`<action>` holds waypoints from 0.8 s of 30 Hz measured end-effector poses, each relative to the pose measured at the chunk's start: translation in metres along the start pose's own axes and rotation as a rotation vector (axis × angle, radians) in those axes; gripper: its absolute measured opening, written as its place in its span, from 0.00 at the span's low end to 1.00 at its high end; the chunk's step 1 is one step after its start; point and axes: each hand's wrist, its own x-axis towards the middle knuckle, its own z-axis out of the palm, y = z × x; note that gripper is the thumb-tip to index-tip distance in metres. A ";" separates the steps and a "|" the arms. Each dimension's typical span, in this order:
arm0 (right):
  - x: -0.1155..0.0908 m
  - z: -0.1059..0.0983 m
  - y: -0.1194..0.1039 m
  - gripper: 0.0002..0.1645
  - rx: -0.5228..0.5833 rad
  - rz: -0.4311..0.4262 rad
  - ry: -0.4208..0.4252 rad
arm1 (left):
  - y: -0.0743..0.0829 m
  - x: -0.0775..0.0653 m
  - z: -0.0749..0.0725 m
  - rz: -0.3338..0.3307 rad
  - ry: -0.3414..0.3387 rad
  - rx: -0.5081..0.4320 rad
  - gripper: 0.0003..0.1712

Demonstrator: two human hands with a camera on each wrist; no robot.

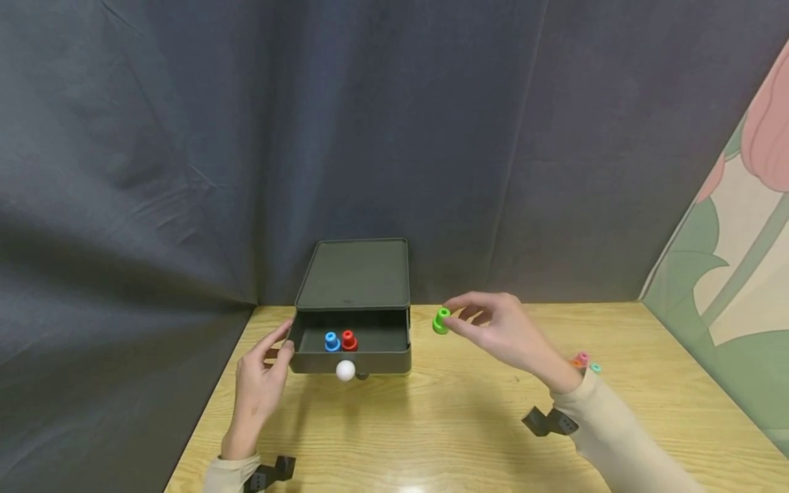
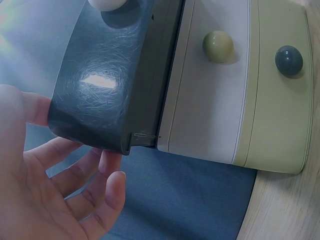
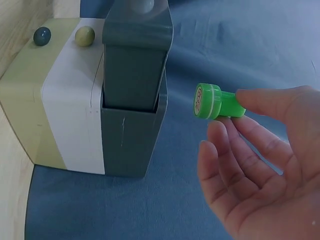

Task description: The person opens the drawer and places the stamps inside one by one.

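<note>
- Backdrop: dark blue-grey curtain (image 1: pixel 394 137), pale wood-look desk (image 1: pixel 456 418) below, panel with pink flowers and green leaves (image 1: pixel 740 274) at the right edge.
- Small cabinet (image 1: pixel 354 270) on the desk near the curtain. Three drawers by color: dark top, white middle (image 2: pixel 212 95), yellow-green bottom (image 2: pixel 277 115).
- Top drawer (image 1: pixel 388 363) is pulled out, white knob (image 1: pixel 346 370) on its front. The lower two sit closed; greenish knob (image 2: pixel 218 46) on the middle one, dark knob (image 2: pixel 289 61) on the bottom one.
- Blue stamp (image 1: pixel 332 342) and red stamp (image 1: pixel 349 340) stand upright inside the top drawer, side by side, narrow ends up.
- Left hand (image 1: pixel 260 376): grips the top drawer at its left front corner, thumb on the front, fingers at the side.
- Right hand (image 1: pixel 502 332): pinches the green stamp (image 1: pixel 440 320) by its narrow end, thumb against fingers. Stamp is in the air right of the top drawer, apart from it, slightly tilted in head view. Printed mark on its wide face, per right wrist.
- More small pieces, pink (image 1: pixel 582 357), orange and teal (image 1: pixel 595 368), on the desk beyond the right forearm, partly hidden.
- Light sleeves (image 1: pixel 616 431), black mount (image 1: pixel 550 422) at each wrist.
</note>
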 end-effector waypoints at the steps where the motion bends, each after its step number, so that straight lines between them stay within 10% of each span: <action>1: 0.002 0.001 -0.001 0.12 0.005 -0.001 -0.005 | 0.000 0.000 0.000 0.000 -0.001 -0.001 0.22; 24: 0.041 0.036 -0.026 0.10 0.115 -0.087 -0.085 | 0.002 0.001 -0.001 -0.001 -0.009 0.003 0.22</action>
